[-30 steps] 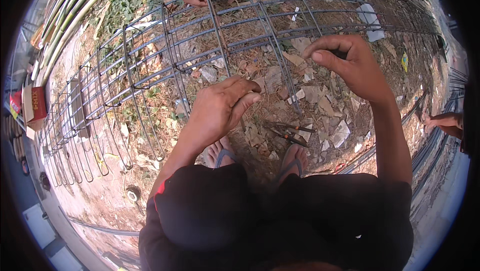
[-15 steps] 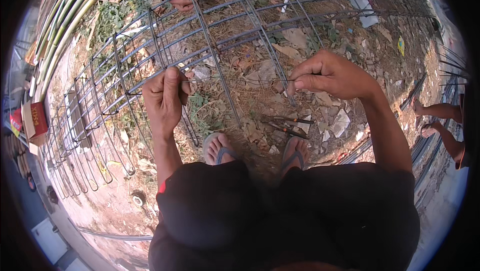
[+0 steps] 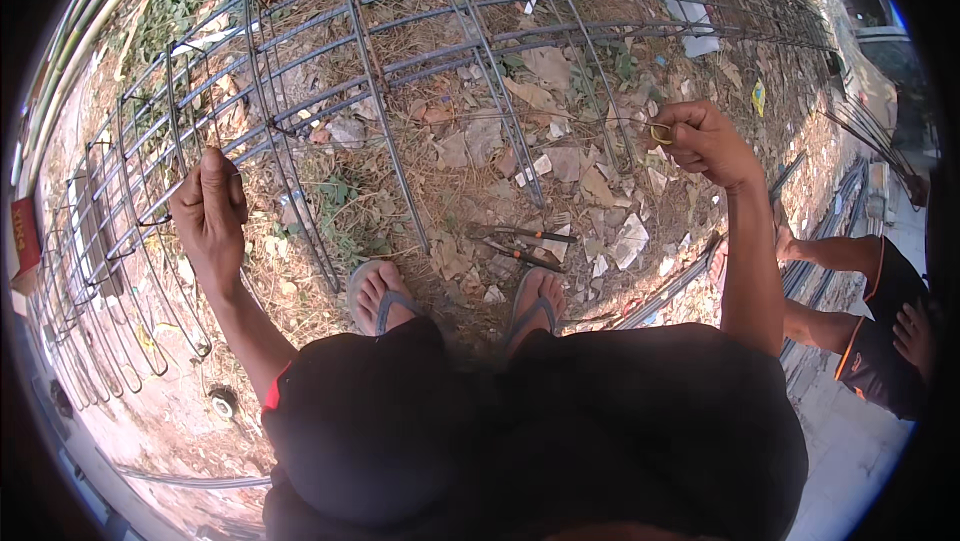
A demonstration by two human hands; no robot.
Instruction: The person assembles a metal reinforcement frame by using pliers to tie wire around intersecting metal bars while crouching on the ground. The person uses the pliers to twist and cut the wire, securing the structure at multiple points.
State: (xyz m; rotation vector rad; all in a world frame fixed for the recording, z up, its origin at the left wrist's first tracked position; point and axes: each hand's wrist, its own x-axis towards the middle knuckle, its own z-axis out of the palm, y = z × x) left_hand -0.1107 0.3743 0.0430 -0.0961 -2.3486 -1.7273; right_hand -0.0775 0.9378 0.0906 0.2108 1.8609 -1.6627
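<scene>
Metal cage (image 3: 503, 106) lay far, left to right: slim dark rods (image 3: 430, 58), bent hoops (image 3: 367, 51) already across them. Right hand (image 3: 705, 149) pinched thin wire (image 3: 622, 121), yellowish loop (image 3: 660, 133) at fingertips. Left hand (image 3: 210, 216): fingers curled closed, contents unclear. Wire looked not yet wrapped. Orange-gripped pliers (image 3: 548, 235) lay near, on dry leaves (image 3: 450, 257).

One rebar cage (image 3: 376, 76), two grey sandals (image 3: 393, 303), two white blocks (image 3: 688, 9), one red box (image 3: 24, 238)
</scene>
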